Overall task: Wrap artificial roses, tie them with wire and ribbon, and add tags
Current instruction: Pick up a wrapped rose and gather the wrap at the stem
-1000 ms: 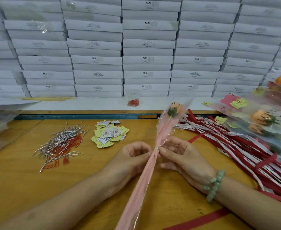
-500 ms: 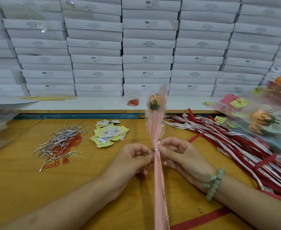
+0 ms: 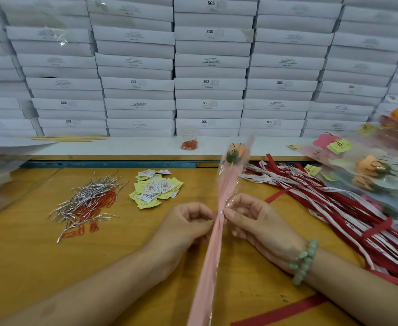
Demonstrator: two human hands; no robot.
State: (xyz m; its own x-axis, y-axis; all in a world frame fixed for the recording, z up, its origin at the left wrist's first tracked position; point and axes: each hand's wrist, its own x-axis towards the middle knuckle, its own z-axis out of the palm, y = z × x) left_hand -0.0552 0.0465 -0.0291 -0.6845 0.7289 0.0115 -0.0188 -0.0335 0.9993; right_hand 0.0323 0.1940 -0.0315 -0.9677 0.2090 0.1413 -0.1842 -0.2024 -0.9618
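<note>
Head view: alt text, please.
Left hand and right hand pinch a pink-wrapped orange artificial rose at its silver wire tie, above a yellow wooden table. Loose silver wire pieces and yellow paper tags lie left, red and white ribbons right.

Facing you, white SGS-marked boxes (image 3: 209,67) stack high behind a white ledge (image 3: 134,147); thin wooden sticks (image 3: 71,138) lie on it, left. Below spreads your yellow wooden table (image 3: 28,267).

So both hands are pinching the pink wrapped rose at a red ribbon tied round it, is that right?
Not quite. The head view shows the left hand and right hand pinching the pink wrapped rose at a silver wire tie, not a red ribbon.
</note>
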